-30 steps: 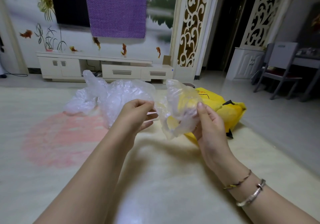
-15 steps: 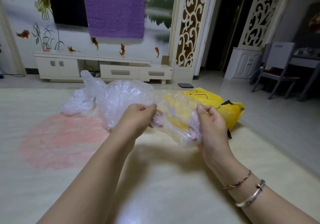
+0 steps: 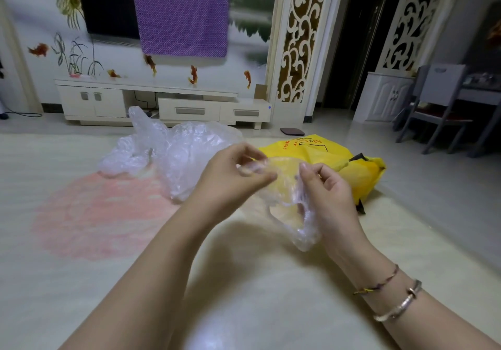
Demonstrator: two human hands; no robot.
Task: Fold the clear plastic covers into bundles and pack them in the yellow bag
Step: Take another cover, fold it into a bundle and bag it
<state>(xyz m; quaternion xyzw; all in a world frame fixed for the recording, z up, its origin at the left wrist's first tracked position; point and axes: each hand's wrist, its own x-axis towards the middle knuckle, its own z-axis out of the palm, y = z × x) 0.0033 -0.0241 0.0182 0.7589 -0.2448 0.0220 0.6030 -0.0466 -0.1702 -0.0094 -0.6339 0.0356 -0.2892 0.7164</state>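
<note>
A clear plastic cover point(image 3: 287, 208) hangs between my hands above the pale floor. My left hand point(image 3: 233, 179) pinches its upper edge with curled fingers. At the right side of the cover, my right hand point(image 3: 328, 192) grips the gathered rim. Behind my left hand lies a loose pile of clear plastic covers point(image 3: 168, 152) on the floor. The yellow bag point(image 3: 357, 168) lies on the floor behind my right hand, partly seen through the held cover.
A pink round patch point(image 3: 95, 214) marks the floor at the left. A white TV cabinet point(image 3: 162, 103) runs along the back wall. A small dark flat object point(image 3: 292, 131) lies near the pillar. Grey chairs point(image 3: 439, 105) stand at the right.
My hands have drawn closer together and the cover, stretched wide before, now sags in a loop under my right hand. My left hand moved right, away from the pile.
</note>
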